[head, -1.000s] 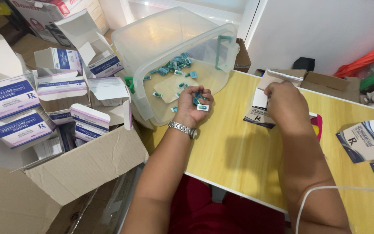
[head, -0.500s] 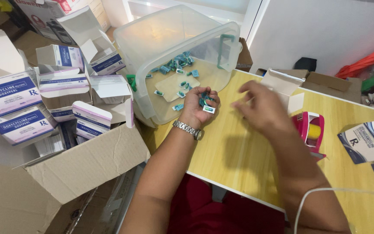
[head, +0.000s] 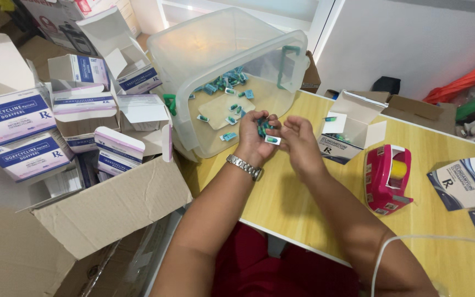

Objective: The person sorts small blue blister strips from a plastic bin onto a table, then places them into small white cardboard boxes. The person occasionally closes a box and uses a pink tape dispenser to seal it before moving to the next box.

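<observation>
A person's left hand [head: 254, 135], wearing a silver metal wristwatch [head: 244, 166], cups a cluster of small teal-and-white foil capsule packets [head: 266, 132] above the pale wooden counter [head: 281, 203]. The right hand [head: 299, 137] meets it, fingertips pinched on the same packets. Just behind them a clear plastic storage tub [head: 232, 71] lies tipped on its side, more teal packets scattered inside. An open white cardboard carton [head: 350, 126] stands near the right hand, a pink tape dispenser [head: 387, 179] beyond it.
</observation>
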Action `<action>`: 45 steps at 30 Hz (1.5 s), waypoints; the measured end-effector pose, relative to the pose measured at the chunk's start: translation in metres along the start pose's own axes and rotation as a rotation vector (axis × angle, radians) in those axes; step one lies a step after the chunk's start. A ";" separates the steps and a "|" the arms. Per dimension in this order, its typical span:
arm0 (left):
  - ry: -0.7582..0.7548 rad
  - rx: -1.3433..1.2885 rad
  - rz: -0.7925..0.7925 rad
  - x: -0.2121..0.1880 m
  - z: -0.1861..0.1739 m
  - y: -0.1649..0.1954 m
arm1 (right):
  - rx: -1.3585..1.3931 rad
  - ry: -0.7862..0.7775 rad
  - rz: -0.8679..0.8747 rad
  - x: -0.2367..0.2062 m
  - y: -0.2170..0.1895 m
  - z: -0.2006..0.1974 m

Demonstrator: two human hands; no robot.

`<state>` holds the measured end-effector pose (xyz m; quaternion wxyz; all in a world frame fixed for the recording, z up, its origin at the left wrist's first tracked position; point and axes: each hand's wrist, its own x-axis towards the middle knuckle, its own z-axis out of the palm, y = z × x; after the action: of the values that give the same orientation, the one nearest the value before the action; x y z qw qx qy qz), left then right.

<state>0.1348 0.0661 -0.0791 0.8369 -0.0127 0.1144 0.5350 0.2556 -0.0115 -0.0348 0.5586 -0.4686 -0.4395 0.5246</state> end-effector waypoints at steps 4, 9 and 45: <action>0.015 -0.085 -0.063 0.002 -0.003 0.014 | -1.200 0.023 -0.482 -0.025 -0.037 -0.006; 0.003 -0.059 -0.112 0.005 -0.007 0.011 | -1.829 0.066 -0.399 -0.020 -0.066 -0.007; -0.172 0.577 0.292 -0.016 0.020 -0.018 | 0.772 -0.022 0.407 0.010 0.035 -0.003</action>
<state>0.1483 0.0470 -0.0581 0.7271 0.2863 0.1907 0.5941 0.2531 -0.0011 -0.0700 0.5734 -0.2968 -0.1160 0.7548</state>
